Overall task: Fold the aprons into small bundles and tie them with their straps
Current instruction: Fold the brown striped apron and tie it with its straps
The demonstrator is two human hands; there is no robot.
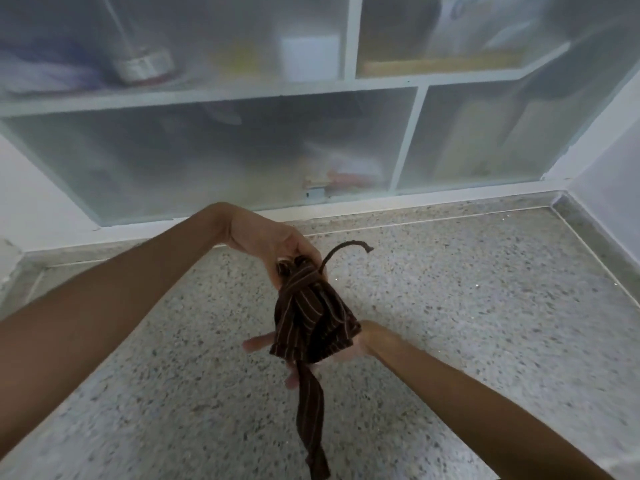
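Speckled grey terrazzo makes up the counter (450,306), which runs back to a white-framed cabinet with frosted sliding panels (242,143); blurred shapes of stored goods show behind the panels but cannot be made out.

Held in the air above the counter is the dark brown apron with thin pale stripes, folded into a small bundle (313,323). The left hand (273,244) pinches its upper end, fingers curled round the gathered cloth where a strap crosses it. From that spot a thin dark brown cord end (346,249) arcs up and to the right, free. The right hand (349,344) lies under the bundle's lower edge with fingers fairly straight, cradling it from below instead of gripping; its fingertips show to the left of the cloth. A wider striped brown strap (311,410) hangs slack from the bottom of the bundle toward the counter.

By my reading, folding is finished and the tying step is in hand: one wrap seems to cross the top, but no finished knot can be seen. The next move probably calls for the right hand to catch the hanging strap, bring it round the bundle and knot it with the free cord end, while the left hand keeps the folds pinched so they do not spring loose.
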